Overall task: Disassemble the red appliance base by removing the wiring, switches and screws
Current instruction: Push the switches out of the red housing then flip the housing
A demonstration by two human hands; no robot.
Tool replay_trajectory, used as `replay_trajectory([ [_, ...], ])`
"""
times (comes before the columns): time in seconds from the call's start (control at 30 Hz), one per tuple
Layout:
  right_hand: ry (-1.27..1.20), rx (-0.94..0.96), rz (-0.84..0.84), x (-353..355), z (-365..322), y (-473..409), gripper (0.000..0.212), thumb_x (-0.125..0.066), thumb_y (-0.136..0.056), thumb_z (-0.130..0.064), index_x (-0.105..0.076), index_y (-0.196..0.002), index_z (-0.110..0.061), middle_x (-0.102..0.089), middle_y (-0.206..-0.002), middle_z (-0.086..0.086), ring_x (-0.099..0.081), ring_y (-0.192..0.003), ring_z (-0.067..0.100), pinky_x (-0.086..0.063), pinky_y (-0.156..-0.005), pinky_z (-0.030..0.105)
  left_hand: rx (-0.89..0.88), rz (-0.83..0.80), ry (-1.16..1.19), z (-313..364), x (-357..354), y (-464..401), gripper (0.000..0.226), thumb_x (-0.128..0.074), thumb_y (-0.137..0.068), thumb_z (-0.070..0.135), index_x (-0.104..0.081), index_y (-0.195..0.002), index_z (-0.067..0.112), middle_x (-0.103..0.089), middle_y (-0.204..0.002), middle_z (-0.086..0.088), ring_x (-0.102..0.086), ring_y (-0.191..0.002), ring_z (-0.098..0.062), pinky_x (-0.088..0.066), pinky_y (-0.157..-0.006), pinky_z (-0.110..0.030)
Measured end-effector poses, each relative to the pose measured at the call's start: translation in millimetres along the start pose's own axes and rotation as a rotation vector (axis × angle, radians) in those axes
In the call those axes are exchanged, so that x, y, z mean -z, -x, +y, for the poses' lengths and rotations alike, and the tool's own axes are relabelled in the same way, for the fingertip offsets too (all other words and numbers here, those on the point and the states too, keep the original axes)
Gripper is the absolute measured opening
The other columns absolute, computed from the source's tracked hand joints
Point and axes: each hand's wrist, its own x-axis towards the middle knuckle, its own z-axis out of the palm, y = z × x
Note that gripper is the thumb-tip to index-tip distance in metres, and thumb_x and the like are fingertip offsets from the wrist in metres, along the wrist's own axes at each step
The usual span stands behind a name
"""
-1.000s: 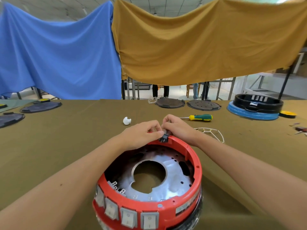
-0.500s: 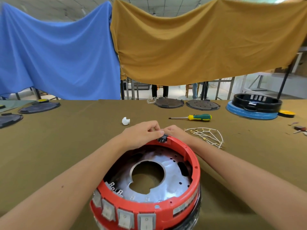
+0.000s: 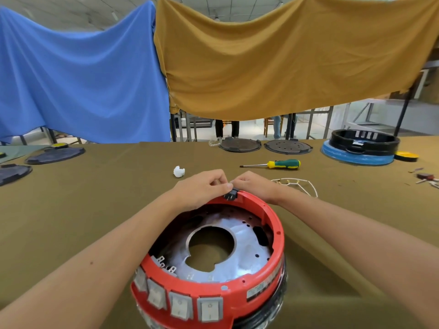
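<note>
The red appliance base [image 3: 273,224] is a round ring tilted toward me on the olive table, with a silver metal plate [image 3: 240,248] inside and several grey rocker switches [image 3: 180,305] along its near wall. At the ring's far rim sits a small black socket part [image 3: 231,194]. My left hand [image 3: 202,188] pinches that black part with thumb and fingers. My right hand [image 3: 255,186] has its fingers curled on the rim and the part from the other side. A bundle of white wiring [image 3: 297,185] lies on the table just right of my right hand.
A green and yellow screwdriver [image 3: 278,164] lies beyond the hands. A white plastic piece [image 3: 178,171] sits to the left. Dark round plates [image 3: 240,145] and a black and blue appliance base [image 3: 363,147] stand at the far edge. Small parts [image 3: 425,178] lie far right.
The red base has tipped a little and shifted with the view. My right hand has slid lower onto the rim, uncovering more of the white wiring. Both hands stay on the black part.
</note>
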Motion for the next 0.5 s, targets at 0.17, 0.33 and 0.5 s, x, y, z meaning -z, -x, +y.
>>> replay_trajectory([
  [0.17,0.013,-0.117,-0.159,1.4,0.5,-5.4,0.034,-0.041,-0.105,-0.027,-0.059,-0.082,-0.008,-0.051,-0.077,0.013,-0.044,-0.072,0.024,-0.039,-0.074,0.038,-0.017,0.012,0.058,-2.9,-0.5,-2.3,0.020,-0.052,-0.097,0.046,-0.058,-0.086,0.030,-0.057,-0.080,0.014,-0.052,-0.073,-0.004,-0.042,-0.077,-0.030],
  [0.33,0.114,0.087,0.074,-0.4,0.9,-2.7,0.044,-0.041,-0.104,-0.020,-0.043,-0.061,-0.013,-0.040,-0.056,-0.003,-0.033,-0.049,0.005,-0.031,-0.057,0.034,-0.031,0.015,0.076,-3.5,-1.3,-2.1,0.020,-0.052,-0.097,0.043,-0.059,-0.087,0.027,-0.056,-0.080,0.010,-0.049,-0.070,-0.006,-0.039,-0.072,-0.029],
  [0.5,0.241,0.185,0.176,2.5,1.9,-0.3,0.044,-0.039,-0.104,-0.021,-0.042,-0.062,-0.010,-0.041,-0.057,0.003,-0.035,-0.053,0.012,-0.031,-0.057,0.037,-0.036,0.014,0.066,-0.3,-0.5,-0.4,0.023,-0.051,-0.098,0.043,-0.059,-0.091,0.023,-0.056,-0.081,0.008,-0.049,-0.073,-0.007,-0.039,-0.074,-0.030],
])
